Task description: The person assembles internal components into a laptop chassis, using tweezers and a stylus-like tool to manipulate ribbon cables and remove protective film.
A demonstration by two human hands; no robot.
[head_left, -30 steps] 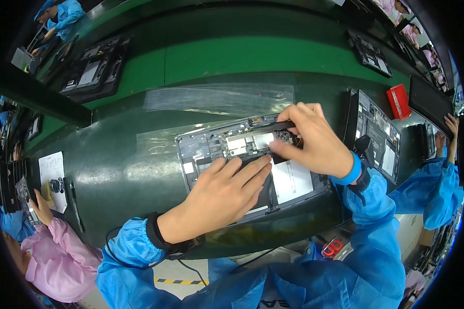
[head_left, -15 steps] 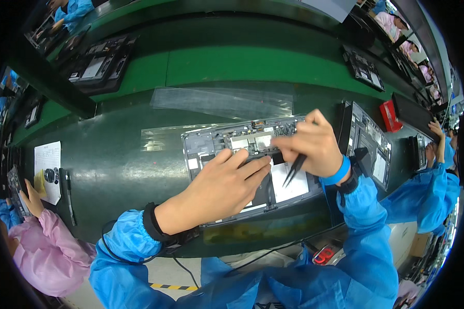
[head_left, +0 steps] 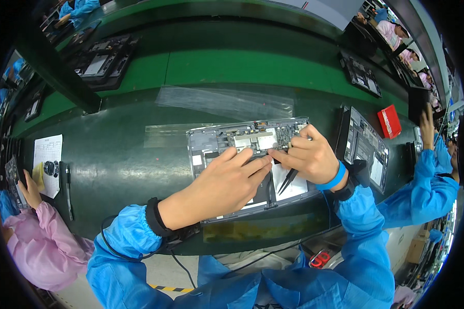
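An opened laptop base [head_left: 203, 141] lies in front of me, its circuit board and inner parts exposed. My left hand [head_left: 219, 183] rests across its middle with the fingers stretched out, the fingertips at the lower edge of the board. Black tweezers [head_left: 287, 182] are tucked in my right hand [head_left: 312, 158], their tips slanting down over a white rectangular part [head_left: 296, 189] of the laptop. The right index finger reaches down to the board's lower edge, close beside my left fingertips. What lies under the fingertips is hidden.
Clear plastic sheets [head_left: 216, 101] lie beyond the laptop. Another opened laptop [head_left: 367, 149] and a red box [head_left: 389, 122] are to the right. At the left are a paper sheet [head_left: 42, 148] and a pen [head_left: 68, 193]. Co-workers sit on both sides.
My right hand has come down a little, its index finger moving from over the board to beside my left fingertips. At the right, a co-worker's hand and a dark panel have moved up.
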